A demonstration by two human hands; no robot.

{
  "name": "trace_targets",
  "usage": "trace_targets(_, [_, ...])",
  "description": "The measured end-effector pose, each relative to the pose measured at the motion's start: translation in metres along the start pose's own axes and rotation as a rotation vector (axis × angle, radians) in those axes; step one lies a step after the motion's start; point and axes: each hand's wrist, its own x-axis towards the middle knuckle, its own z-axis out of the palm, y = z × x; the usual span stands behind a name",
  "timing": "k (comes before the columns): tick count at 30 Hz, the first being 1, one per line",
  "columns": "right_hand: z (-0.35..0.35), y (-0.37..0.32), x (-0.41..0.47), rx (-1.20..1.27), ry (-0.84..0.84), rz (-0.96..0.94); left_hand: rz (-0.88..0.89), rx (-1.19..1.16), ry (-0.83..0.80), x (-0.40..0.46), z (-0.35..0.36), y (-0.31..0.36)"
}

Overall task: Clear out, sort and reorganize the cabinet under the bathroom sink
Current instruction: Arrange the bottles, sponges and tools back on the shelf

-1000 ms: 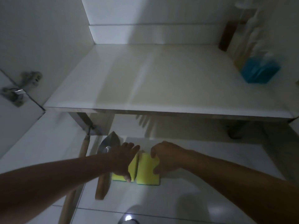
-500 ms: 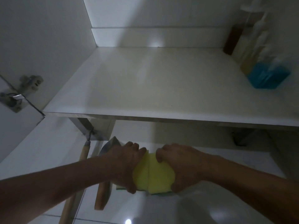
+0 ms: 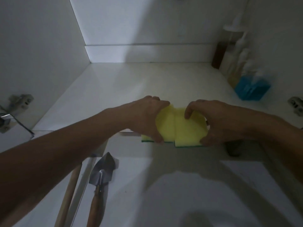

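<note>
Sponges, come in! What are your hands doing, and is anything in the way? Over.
Left hand and right hand each grip a yellow sponge, side by side at the shelf edge. Shelf ahead clear; bottles far right.

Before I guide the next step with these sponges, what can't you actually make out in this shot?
- Bottles at the cabinet's back right, head view: dim and blurred, labels unreadable.
- Blue container: contents unclear.
- Sponges: ends covered by left hand and right hand.
- Trowel: handle cut off by the bottom edge.

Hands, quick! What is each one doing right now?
Left hand: closed on the left yellow sponge.
Right hand: closed on the right yellow sponge.
</note>
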Motion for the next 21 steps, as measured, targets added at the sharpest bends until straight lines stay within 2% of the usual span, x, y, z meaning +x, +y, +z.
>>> trace_targets(7, [0.013,0.046,0.038,0.08,0.096,0.217,-0.041,-0.19,0.057,0.074,0.023,-0.008])
trace_targets(11, [0.029,0.052,0.048,-0.031,0.301,0.253,-0.03,-0.245,0.314,0.101,0.04,-0.01])
trace_targets(15, [0.037,0.069,0.069,-0.228,0.458,0.282,-0.025,-0.096,0.473,0.129,0.044,-0.006])
trace_targets(18, [0.033,0.093,0.096,-0.237,0.535,0.323,-0.047,-0.041,0.486,0.157,0.039,-0.008])
trace_targets(21, [0.024,0.123,0.128,-0.218,0.493,0.347,-0.101,-0.061,0.428,0.191,0.033,-0.01])
